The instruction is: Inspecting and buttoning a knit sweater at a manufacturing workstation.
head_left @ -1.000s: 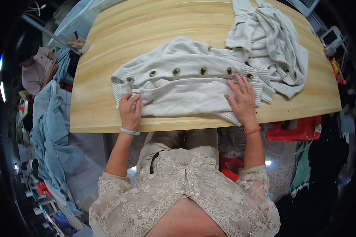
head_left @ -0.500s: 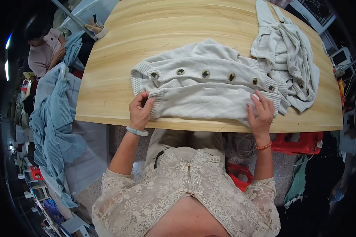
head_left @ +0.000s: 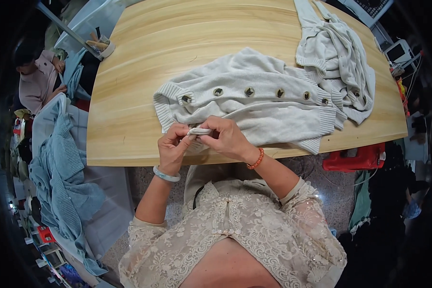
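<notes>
A pale cream knit cardigan (head_left: 254,113) with a row of several dark buttons lies across the front of the wooden table (head_left: 144,77). At its near left part, my left hand (head_left: 172,146) pinches a ribbed edge of the knit. From the right, my right hand (head_left: 225,138) grips the same raised fold, its fingertips close against those of the left. The knit is bunched up between both hands. What lies beneath the fingers is hidden.
More cream knitwear (head_left: 341,67) is heaped at the back right. On the left, blue-grey knitwear (head_left: 65,168) drapes over a pale bin. A small pot of tools (head_left: 105,47) stands at the table's far left. Another person (head_left: 41,79) handles blue fabric beyond it.
My right hand has moved left from the cardigan's right end to meet my left hand. Together they now hold up a ribbed fold. The view has shifted slightly.
</notes>
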{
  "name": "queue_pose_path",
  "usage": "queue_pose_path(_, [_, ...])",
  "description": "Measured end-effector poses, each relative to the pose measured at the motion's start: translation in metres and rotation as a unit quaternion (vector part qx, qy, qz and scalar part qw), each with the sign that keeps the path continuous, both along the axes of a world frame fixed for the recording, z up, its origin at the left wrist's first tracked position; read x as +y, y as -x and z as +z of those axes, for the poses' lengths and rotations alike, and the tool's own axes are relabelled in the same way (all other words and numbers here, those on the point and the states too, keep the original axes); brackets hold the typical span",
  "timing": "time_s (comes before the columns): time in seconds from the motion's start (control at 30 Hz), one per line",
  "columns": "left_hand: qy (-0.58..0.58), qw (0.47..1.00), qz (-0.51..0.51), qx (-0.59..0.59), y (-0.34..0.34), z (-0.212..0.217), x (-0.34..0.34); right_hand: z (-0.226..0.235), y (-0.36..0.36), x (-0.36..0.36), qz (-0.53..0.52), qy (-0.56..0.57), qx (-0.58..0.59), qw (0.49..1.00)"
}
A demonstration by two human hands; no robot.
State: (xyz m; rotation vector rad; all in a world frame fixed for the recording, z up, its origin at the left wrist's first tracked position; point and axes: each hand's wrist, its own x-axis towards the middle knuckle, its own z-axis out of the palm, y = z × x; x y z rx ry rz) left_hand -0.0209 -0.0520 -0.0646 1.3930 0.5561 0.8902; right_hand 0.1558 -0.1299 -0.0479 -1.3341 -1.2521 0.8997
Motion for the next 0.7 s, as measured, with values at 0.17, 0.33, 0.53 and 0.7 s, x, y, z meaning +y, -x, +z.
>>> queue_pose_path(0.17, [-0.094,0.988,-0.048,0.115,-0.004,0.008,0.022,-0.010,-0.005,0.003,-0.017,0.026,0.009,0.999])
queue_pose_path(0.33, [-0.234,0.952,0.009,0.200,-0.031,0.042,0.058,-0.007,-0.005,0.005,-0.039,-0.067,-0.177,0.981])
queue_pose_path(0.53, [-0.343,0.868,-0.025,0.358,-0.046,0.007,0.094,-0.005,-0.007,0.008,-0.010,-0.079,-0.232,0.969])
queue_pose_path(0.7, [-0.152,0.916,-0.081,0.362,-0.040,0.011,0.095,-0.013,-0.004,0.024,-0.031,-0.096,-0.270,0.958])
